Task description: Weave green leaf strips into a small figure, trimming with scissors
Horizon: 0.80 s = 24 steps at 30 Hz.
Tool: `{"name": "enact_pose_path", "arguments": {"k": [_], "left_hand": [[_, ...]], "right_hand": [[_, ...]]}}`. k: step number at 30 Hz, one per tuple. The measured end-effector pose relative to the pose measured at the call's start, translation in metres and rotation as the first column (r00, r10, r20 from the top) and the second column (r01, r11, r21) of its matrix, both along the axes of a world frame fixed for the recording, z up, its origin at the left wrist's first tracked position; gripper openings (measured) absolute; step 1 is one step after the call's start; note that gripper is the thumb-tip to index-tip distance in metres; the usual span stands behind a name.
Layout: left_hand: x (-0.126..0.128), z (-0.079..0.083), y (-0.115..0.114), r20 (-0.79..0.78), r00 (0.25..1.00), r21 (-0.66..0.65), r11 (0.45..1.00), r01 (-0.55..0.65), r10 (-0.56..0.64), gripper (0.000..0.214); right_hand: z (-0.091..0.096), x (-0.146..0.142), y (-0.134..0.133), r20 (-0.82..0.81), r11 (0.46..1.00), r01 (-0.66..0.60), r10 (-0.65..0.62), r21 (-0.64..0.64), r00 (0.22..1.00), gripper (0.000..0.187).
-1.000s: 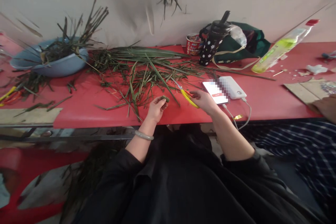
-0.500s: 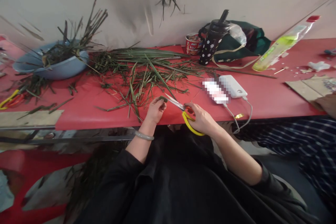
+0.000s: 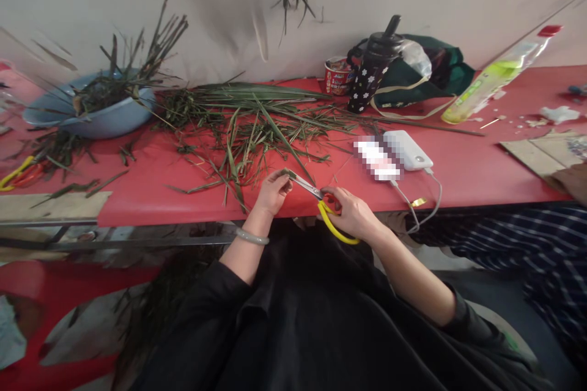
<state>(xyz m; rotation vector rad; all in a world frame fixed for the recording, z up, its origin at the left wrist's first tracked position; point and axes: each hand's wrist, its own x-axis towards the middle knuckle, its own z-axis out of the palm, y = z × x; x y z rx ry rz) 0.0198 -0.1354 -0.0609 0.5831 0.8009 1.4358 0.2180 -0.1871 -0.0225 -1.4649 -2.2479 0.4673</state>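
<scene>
My left hand (image 3: pixel 274 191) is closed, pinching a small dark green leaf piece (image 3: pixel 290 175) between thumb and fingers; most of the piece is hidden. My right hand (image 3: pixel 352 212) grips a pair of scissors (image 3: pixel 338 230) with yellow handles that show orange inside. The blades point left and their tips meet the leaf piece at my left fingertips. Both hands are above the near edge of the red-covered table (image 3: pixel 183 211). Beyond them lies a loose heap of long green leaf strips (image 3: pixel 257 128).
A blue basin (image 3: pixel 110 119) with stalks stands at left, near another pair of scissors (image 3: pixel 18 174). To the right are a blurred-out phone (image 3: pixel 376 160), a white power bank (image 3: pixel 408 151), a flowered tumbler (image 3: pixel 367 85) and a tilted bottle (image 3: pixel 495 82). Another person's hand (image 3: pixel 575 180) is at far right.
The scissor blades have closed together and their tips now reach the leaf piece. The lower yellow handle has swung slightly down. My left hand has hardly moved.
</scene>
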Motion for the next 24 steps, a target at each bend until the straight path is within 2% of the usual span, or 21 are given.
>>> {"name": "enact_pose_path", "arguments": {"k": [8,15,24], "left_hand": [[0.003,-0.0009,-0.0003,-0.069,0.998,0.026,1.0,0.003,-0.001,0.02],[0.0043,0.0006,-0.0015,-0.076,0.997,0.031,0.999,-0.01,0.012,0.023],[0.0033,-0.0026,-0.0001,-0.138,0.99,0.047,0.998,0.032,-0.026,0.021]], "right_hand": [[-0.0024,-0.0011,0.001,-0.001,0.999,0.026,-0.026,0.043,1.0,0.039],[0.0,0.0007,0.0006,0.017,1.0,0.019,-0.019,0.021,1.0,0.039],[-0.0029,0.0037,0.002,0.033,0.998,0.015,-0.017,0.059,0.999,0.04]]}}
